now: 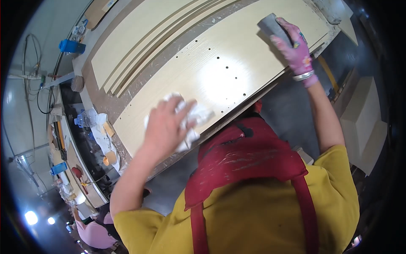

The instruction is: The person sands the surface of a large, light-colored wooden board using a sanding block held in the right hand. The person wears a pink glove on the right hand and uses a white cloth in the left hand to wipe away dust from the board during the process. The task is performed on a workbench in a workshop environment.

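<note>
A long pale wooden panel (169,84) with several small drilled holes lies across the bench. My bare left hand (163,127), a little blurred, presses a crumpled white cloth (196,116) onto the panel's near left part, fingers curled over it. At the panel's far right, my right hand (298,53) wears a pink flowered glove and grips a grey sanding block (272,26). The block is tilted and casts a shadow on the panel; whether it touches the surface I cannot tell.
Several curved pale boards (131,46) are stacked behind the panel. Left of it are a blue container (72,46), a clear plastic bottle (86,118) and white paper (101,134). Large cardboard-coloured pieces (361,122) stand at the right. Another person (95,233) is at the lower left.
</note>
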A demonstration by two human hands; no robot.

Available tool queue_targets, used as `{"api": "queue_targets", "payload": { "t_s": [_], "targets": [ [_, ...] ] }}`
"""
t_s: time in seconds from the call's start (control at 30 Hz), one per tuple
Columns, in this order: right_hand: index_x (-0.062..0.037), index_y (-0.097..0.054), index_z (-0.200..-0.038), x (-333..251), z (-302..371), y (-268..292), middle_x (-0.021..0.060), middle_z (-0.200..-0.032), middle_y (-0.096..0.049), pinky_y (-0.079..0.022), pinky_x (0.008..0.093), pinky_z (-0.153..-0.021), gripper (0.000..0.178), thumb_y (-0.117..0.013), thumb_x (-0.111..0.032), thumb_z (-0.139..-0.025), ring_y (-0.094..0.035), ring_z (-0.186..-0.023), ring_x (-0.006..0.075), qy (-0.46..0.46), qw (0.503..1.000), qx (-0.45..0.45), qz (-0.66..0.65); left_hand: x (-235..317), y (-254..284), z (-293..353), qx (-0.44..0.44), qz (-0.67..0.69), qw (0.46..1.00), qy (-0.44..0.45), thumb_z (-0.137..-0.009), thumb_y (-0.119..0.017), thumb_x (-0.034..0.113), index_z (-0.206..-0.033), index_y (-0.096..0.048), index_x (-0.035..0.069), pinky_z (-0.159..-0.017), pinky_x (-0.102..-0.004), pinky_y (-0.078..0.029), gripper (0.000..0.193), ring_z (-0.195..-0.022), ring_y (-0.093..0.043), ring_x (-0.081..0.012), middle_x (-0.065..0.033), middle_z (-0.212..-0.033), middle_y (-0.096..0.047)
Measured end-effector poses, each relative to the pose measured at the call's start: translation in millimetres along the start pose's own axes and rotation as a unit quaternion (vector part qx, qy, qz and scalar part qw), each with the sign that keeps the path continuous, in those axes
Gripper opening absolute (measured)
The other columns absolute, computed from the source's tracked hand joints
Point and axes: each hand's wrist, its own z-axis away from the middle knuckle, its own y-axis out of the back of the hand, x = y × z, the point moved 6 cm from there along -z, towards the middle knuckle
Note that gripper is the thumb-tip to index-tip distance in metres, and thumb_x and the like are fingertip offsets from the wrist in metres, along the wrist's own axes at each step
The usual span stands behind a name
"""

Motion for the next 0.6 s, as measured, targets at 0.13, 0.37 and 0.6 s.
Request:
{"api": "queue_targets", "payload": {
  "t_s": [0.13, 0.37, 0.6],
  "targets": [
    [-0.0122, -0.061, -0.127, -10.3, 4.2, -8.2, 0.0131, -0.117, -0.065, -0.051, 0.0377, -0.090, 0.056, -0.076, -0.034, -0.077, -0.061, -0.108, 0.0301, 0.026, 0.994, 0.051, 0.098, 35.1, -1.3, 35.2, -0.135, 0.033, 0.990, -0.027, -0.087, -0.068, 0.030, -0.128, -0.060, 0.013, -0.077, -0.0368, -0.047, 0.046, -0.088, -0.057, -0.0254, -0.0103, -0.108, -0.060],
    [-0.0148, -0.062, -0.126, -18.0, 3.0, -3.9, 0.0126, -0.114, -0.065, -0.051, 0.0378, -0.087, 0.055, -0.076, -0.034, -0.077, -0.062, -0.105, 0.0287, 0.067, 0.986, 0.073, 0.133, 23.8, -1.3, 21.4, -0.116, 0.103, 0.986, 0.061, -0.080, -0.073, 0.025, -0.132, -0.056, 0.009, -0.078, -0.0386, -0.046, 0.057, -0.088, -0.056, -0.0292, -0.0118, -0.101, -0.058],
    [-0.0146, -0.062, -0.126, -18.1, 2.3, -3.8, 0.0131, -0.113, -0.065, -0.052, 0.0384, -0.086, 0.055, -0.076, -0.035, -0.077, -0.063, -0.102, 0.0289, 0.058, 0.985, 0.079, 0.145, 25.2, -5.3, 24.8, -0.085, 0.098, 0.990, 0.055, -0.076, -0.076, 0.021, -0.128, -0.059, 0.011, -0.077, -0.0382, -0.046, 0.056, -0.088, -0.056, -0.0281, -0.0099, -0.099, -0.058]
  ]
}}
